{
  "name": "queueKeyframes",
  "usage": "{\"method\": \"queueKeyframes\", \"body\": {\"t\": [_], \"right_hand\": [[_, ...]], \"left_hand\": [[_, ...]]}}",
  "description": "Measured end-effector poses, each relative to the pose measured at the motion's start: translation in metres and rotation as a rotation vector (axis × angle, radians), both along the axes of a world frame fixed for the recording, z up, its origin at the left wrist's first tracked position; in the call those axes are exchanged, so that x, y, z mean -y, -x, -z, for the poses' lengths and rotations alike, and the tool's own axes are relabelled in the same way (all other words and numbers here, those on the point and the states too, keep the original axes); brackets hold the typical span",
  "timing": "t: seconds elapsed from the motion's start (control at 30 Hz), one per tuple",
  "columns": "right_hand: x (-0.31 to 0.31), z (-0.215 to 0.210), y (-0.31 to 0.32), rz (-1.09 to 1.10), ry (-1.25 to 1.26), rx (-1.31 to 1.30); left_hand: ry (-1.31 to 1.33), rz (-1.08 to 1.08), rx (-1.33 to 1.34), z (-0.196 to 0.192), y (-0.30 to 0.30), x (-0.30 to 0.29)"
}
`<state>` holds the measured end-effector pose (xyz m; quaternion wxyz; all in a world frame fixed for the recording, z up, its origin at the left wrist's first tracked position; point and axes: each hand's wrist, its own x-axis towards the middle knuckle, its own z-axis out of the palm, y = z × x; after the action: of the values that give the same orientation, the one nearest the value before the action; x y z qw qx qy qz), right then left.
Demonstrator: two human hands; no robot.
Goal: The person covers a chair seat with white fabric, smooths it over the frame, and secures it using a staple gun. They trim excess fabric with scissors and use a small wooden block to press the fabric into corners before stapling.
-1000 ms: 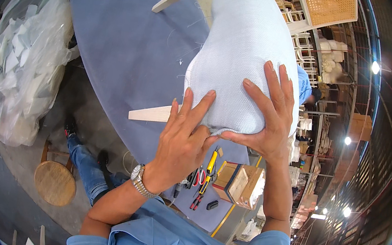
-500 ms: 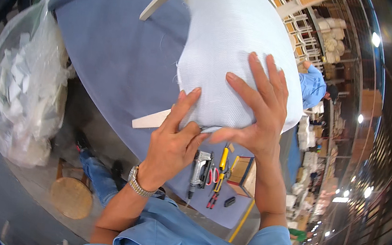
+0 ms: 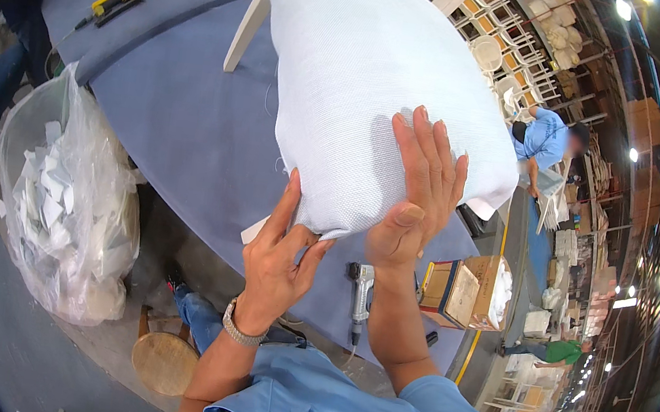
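Observation:
A chair point(image 3: 378, 73) covered in pale blue woven fabric rests on the table, two pale wooden legs showing at its left; the rest of its frame is out of sight. My left hand point(image 3: 279, 261) pinches the fabric at the chair's near corner, where the cloth bunches into small folds between thumb and fingers. Loose threads hang along the left edge of the cover. Flat against the cover, to the right of that corner, my right hand point(image 3: 421, 188) has its fingers stretched out and holds nothing.
Blue cloth covers the table point(image 3: 173, 82). A grey air tool point(image 3: 360, 303) lies by my right forearm, with cardboard boxes point(image 3: 450, 293) beyond it. A clear bag of white scraps point(image 3: 62, 200) and a round stool point(image 3: 164, 362) stand left. Co-workers point(image 3: 545, 141) are around; a yellow power tool point(image 3: 117, 3) lies far left.
My right hand has moved down and right, its thumb leaving the near corner. My left hand keeps its pinch there. The chair sits differently in view, and the cover's side looks smoother.

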<state>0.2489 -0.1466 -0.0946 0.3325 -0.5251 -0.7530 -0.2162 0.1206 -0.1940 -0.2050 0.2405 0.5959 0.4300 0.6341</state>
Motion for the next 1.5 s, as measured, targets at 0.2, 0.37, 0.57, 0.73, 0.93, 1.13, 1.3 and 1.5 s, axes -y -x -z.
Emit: {"method": "queueKeyframes", "body": {"t": [0.2, 0.37, 0.57, 0.73, 0.93, 1.13, 1.3, 1.5], "right_hand": [[0.016, -0.009, -0.004, -0.117, 0.145, 0.247], [-0.011, -0.060, -0.009, -0.297, 0.366, 0.583], [-0.015, -0.052, 0.000, -0.253, 0.377, 0.591], [-0.015, -0.046, 0.005, -0.257, 0.323, 0.657], [-0.014, -0.029, -0.001, -0.257, 0.313, 0.429], [-0.015, -0.029, -0.004, -0.223, 0.300, 0.582], [-0.012, -0.035, 0.000, -0.198, 0.323, 0.663], [-0.012, -0.037, 0.004, -0.197, 0.287, 0.610]], "left_hand": [[0.029, 0.065, 0.101, -0.001, 0.003, 0.001], [0.040, 0.076, 0.070, -0.001, 0.003, -0.002], [0.034, 0.154, 0.290, 0.009, -0.001, -0.009], [0.027, 0.158, 0.340, 0.015, -0.003, -0.014], [0.015, 0.201, 0.353, 0.023, -0.002, -0.020], [0.009, 0.270, 0.365, 0.031, 0.000, -0.024], [0.025, 0.207, 0.360, 0.030, -0.001, -0.022], [0.152, 0.109, 0.350, 0.008, 0.013, -0.027]]}}
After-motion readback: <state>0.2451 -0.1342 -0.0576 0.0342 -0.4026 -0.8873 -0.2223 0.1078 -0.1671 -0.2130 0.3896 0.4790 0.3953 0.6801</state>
